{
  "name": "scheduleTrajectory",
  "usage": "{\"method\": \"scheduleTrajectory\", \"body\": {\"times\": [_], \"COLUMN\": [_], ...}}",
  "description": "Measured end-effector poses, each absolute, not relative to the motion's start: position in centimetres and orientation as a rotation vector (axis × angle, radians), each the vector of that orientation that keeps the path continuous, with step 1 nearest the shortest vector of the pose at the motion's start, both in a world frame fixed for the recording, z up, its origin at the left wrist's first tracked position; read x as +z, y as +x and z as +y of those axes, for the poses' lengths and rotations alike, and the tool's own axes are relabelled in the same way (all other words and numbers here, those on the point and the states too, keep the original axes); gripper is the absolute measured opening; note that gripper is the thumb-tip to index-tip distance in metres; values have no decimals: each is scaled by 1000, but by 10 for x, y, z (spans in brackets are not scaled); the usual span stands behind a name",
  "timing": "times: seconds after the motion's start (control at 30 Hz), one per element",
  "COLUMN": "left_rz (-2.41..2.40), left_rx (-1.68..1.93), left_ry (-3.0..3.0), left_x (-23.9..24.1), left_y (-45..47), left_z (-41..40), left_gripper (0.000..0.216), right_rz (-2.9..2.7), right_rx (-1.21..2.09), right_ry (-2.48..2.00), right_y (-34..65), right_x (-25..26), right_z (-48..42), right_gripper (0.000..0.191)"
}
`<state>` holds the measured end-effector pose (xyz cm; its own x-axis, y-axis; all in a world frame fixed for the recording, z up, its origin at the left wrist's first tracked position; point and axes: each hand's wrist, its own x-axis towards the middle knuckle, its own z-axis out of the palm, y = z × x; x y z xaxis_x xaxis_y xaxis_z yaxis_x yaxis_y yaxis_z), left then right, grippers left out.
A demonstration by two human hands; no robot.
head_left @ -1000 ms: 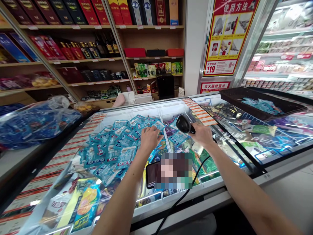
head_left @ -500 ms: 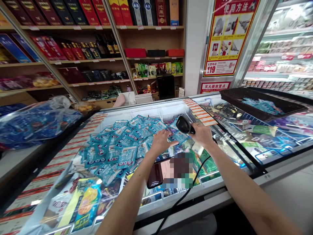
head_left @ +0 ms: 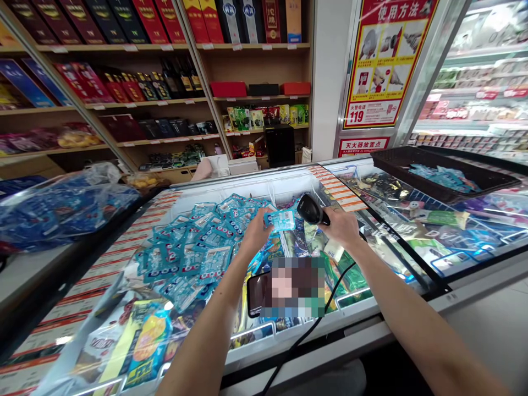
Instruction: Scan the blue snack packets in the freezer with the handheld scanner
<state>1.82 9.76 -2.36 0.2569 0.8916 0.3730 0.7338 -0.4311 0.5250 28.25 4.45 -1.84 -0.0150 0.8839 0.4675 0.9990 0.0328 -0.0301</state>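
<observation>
Between the fingers of my left hand (head_left: 258, 230) is a small blue packet (head_left: 284, 220), its printed barcode side facing up. My right hand (head_left: 341, 226) grips a black barcode scanner (head_left: 310, 209), whose head points left towards that packet. A black cable (head_left: 313, 327) runs from near my right hand down across the freezer's front edge. Many similar blue packets (head_left: 214, 263) lie in a loose heap on the glass to the left of my hands. Below them a phone (head_left: 259, 296) lies on the glass, its screen partly blurred out.
Beneath the glass of the chest freezer (head_left: 297, 344) are wrapped ice creams (head_left: 148, 344). A dark tray (head_left: 396, 165) with more blue packets stands at the right. On the left sits a clear bag (head_left: 61, 212) of blue packages. Stocked shelves (head_left: 256, 47) stand behind.
My left hand has taken hold of a blue packet and drawn it slightly left, lifting it near the scanner. My right hand and the scanner stay almost still.
</observation>
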Motion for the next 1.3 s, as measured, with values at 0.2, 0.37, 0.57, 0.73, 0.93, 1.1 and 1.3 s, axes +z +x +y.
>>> {"method": "scheduleTrajectory", "body": {"times": [0.2, 0.37, 0.57, 0.73, 0.93, 1.1, 1.3], "left_rz": [1576, 1537, 1561, 1590, 1594, 1578, 1586], "left_rx": [1089, 1117, 1127, 1143, 1163, 1175, 1158], "left_ry": [2286, 2292, 2349, 2405, 2434, 2451, 2461], "left_x": [-32, -35, -36, -38, -39, -40, -39], "left_y": [9, 8, 9, 10, 12, 12, 11], "left_z": [100, 98, 96, 94, 93, 93, 93], "left_gripper": [43, 42, 41, 42, 41, 41, 42], "right_rz": [-2038, -2123, -2213, -2246, -2267, -2283, -2280], "right_rx": [-457, -468, -473, -469, -490, -496, -519], "right_ry": [-1862, -1815, -1696, -1643, -1614, -1602, -1589], "right_y": [280, 274, 267, 262, 257, 255, 255], "right_x": [-19, -20, -22, -24, -24, -25, -25], "right_z": [43, 42, 40, 38, 37, 37, 37], "right_gripper": [35, 37, 31, 30, 29, 29, 29]}}
